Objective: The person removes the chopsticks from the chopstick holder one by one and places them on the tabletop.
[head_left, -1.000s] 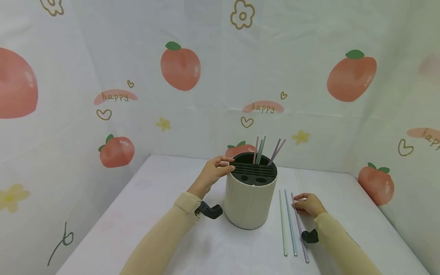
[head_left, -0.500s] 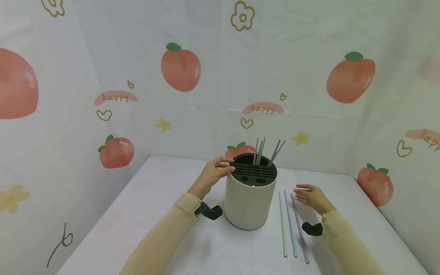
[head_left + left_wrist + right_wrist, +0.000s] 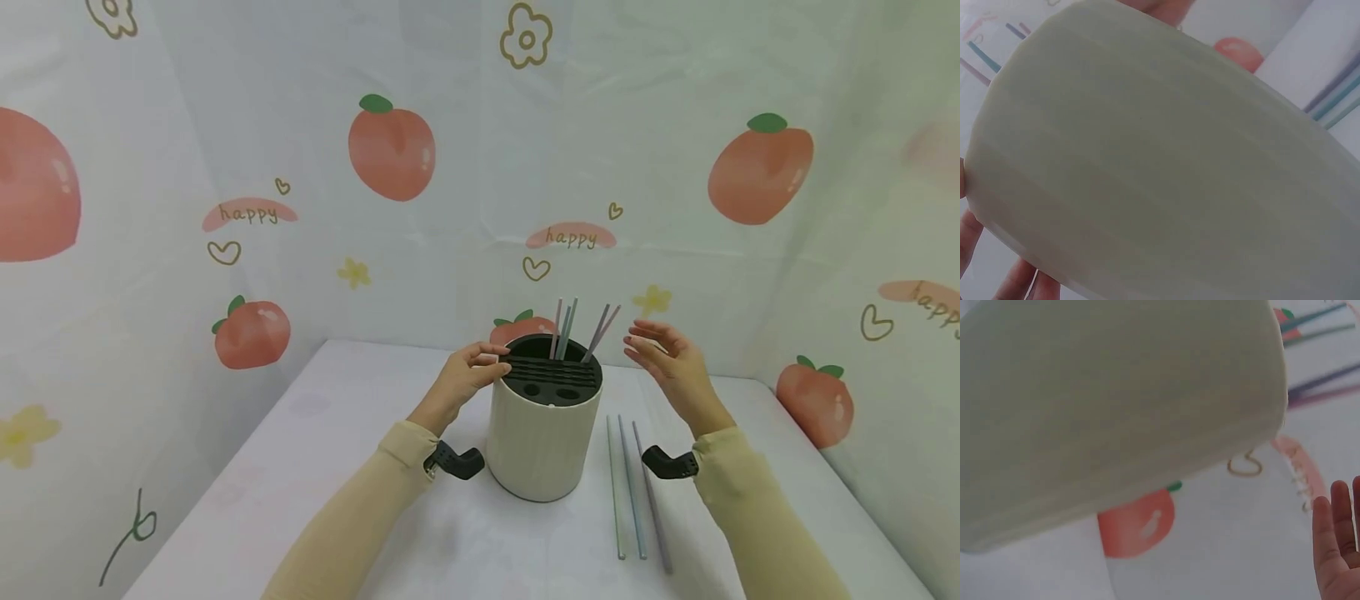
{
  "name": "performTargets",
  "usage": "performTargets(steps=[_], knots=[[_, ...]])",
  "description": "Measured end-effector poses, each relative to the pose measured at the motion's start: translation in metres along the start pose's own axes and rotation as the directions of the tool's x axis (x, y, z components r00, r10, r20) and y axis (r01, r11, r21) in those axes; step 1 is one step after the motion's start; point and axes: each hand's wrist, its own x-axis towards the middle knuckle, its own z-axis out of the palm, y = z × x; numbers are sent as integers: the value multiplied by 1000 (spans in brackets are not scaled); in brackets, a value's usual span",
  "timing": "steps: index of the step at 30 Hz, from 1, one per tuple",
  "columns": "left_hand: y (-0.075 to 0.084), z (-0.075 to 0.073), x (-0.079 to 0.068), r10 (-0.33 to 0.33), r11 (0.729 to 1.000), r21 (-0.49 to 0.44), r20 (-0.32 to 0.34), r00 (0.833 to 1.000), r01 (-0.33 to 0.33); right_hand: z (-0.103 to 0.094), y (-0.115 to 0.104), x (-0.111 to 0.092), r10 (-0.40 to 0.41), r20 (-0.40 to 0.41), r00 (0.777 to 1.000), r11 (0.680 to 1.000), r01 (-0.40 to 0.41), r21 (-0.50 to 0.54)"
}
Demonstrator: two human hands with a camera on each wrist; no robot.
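A cream, round utensil holder point(image 3: 540, 442) with a black slotted top point(image 3: 551, 379) stands upright at mid-table. My left hand point(image 3: 459, 382) holds its left rim, fingers and thumb against the upper edge. Fingertips point(image 3: 1016, 278) show along the holder's wall in the left wrist view. Raised to the right of the holder, my right hand point(image 3: 675, 367) has loosely spread fingers and holds nothing. Several thin pastel sticks point(image 3: 567, 329), resembling chopsticks, lean in the rear opening. Below the right hand, three similar sticks lie side by side: green point(image 3: 615, 492), blue point(image 3: 632, 487) and purple point(image 3: 652, 500).
A white-covered table point(image 3: 360, 392) carries everything. Behind it hangs a white sheet point(image 3: 450, 242) printed with peaches, flowers and "happy" lettering. Black camera mounts point(image 3: 459, 461) sit at both wrists, the right one point(image 3: 669, 463) just above the lying sticks.
My right hand has left the purple stick, moved right, then risen to about the height of the holder's top. The left hand and the sticks have stayed put.
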Motion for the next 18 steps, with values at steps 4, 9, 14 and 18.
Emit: performTargets(steps=[4,9,14,18], knots=[[0,0,0,-3,1000,1,-8,1000,3,16,-1,5,-54,51,997,998,54,-15],[-1,0,0,-7,1000,-5,-12,1000,7,29,5,9,-66,74,995,997,68,-27],[-1,1,0,-12,1000,-16,-4,1000,12,32,9,12,-37,67,997,997,41,-58],[-1,1,0,-12,1000,-15,-3,1000,12,33,10,13,-25,67,997,997,30,-78]])
